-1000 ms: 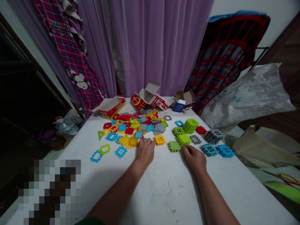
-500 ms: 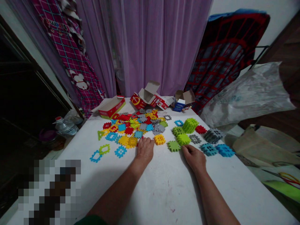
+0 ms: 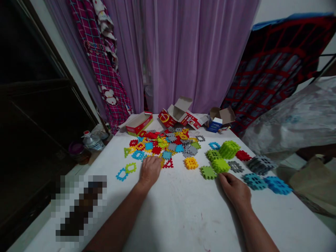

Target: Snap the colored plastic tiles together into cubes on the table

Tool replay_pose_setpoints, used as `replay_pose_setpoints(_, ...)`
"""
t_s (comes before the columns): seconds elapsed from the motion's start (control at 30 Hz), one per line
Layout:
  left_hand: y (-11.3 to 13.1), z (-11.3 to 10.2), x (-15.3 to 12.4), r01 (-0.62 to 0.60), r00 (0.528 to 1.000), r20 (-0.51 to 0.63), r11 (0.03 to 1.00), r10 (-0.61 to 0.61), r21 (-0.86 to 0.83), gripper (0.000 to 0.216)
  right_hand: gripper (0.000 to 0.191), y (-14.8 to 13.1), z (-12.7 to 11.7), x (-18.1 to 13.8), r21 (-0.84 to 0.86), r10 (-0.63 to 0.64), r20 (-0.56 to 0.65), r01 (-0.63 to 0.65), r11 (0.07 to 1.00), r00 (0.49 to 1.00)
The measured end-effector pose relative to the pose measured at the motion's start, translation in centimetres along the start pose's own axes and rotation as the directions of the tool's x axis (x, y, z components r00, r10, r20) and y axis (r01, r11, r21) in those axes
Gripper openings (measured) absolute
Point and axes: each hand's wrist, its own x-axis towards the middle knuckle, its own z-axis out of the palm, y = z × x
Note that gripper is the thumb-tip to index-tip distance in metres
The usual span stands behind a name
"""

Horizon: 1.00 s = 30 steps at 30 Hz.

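My left hand [image 3: 150,171] rests palm down at the near edge of a pile of toothed plastic building pieces [image 3: 172,141]. Its fingers are bent down and together, their tips hidden over yellow pieces. Just right of it lies a red triangular piece [image 3: 168,163]. My right hand [image 3: 235,189] is closed on the table, thumb against curled fingers, with nothing seen in it. It is right beside a bright green stack [image 3: 220,165] and a flat green stack [image 3: 208,172]. A yellow stack [image 3: 191,163] sits between the hands.
Blue stacks [image 3: 277,184], a teal stack [image 3: 254,181] and a grey stack [image 3: 261,165] stand at the right. Opened cartons [image 3: 139,124] line the back before a purple curtain [image 3: 178,52]. Blue and green frame pieces [image 3: 130,168] lie at the left.
My left hand has moved left across the pieces and now covers where a blue window piece lay, uncovering the red triangle. My right hand stays by the green stacks. The view has turned left.
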Motion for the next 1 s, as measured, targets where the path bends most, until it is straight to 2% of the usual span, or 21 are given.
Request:
replay_pose_setpoints(0.1, -4.3, -1.0, 0.7, 0.153, 0.988, -0.032, 0.988, -0.152, 0.025, 0.028, 0.037, 0.2, 0.1, 0.1, -0.009, -0.002, 0.013, 0.002, 1.0, 1.0)
replay_pose_setpoints(0.17, -7.0, -1.6, 1.4, 0.254, 0.967, -0.015, 0.966, -0.253, 0.042, 0.032, 0.038, 0.2, 0.0, 0.2, -0.013, 0.0, 0.015, 0.0, 1.0, 1.0)
replay_pose_setpoints(0.23, -9.3, -1.9, 2.2, 0.328, 0.942, 0.047, 0.941, -0.333, 0.083, 0.036, 0.038, 0.1, 0.0, 0.2, -0.019, 0.003, 0.009, -0.003, 1.0, 1.0)
replay_pose_setpoints(0.33, -11.4, -1.8, 3.4, 0.344, 0.92, 0.152, 0.93, -0.362, 0.129, 0.039, 0.038, 0.0, -0.1, 0.1, -0.03, 0.015, 0.006, -0.014, 0.999, 1.0)
replay_pose_setpoints(0.5, -11.4, -1.1, 4.6, 0.431, 0.85, 0.245, 0.883, -0.466, 0.183, 0.045, 0.044, -0.2, -0.2, 0.0, -0.072, 0.027, 0.037, -0.024, 0.997, 0.999)
replay_pose_setpoints(0.7, -9.7, -1.1, 5.5, 0.456, 0.817, 0.295, 0.868, -0.495, 0.194, 0.043, 0.045, -0.1, -0.3, 0.0, -0.061, 0.017, 0.024, -0.016, 0.998, 1.0)
replay_pose_setpoints(1.0, -9.8, -0.6, 8.0, 0.533, 0.771, 0.312, 0.831, -0.555, 0.161, 0.026, 0.042, -0.1, -0.1, 0.2, -0.042, 0.029, 0.024, -0.028, 0.999, 0.999)
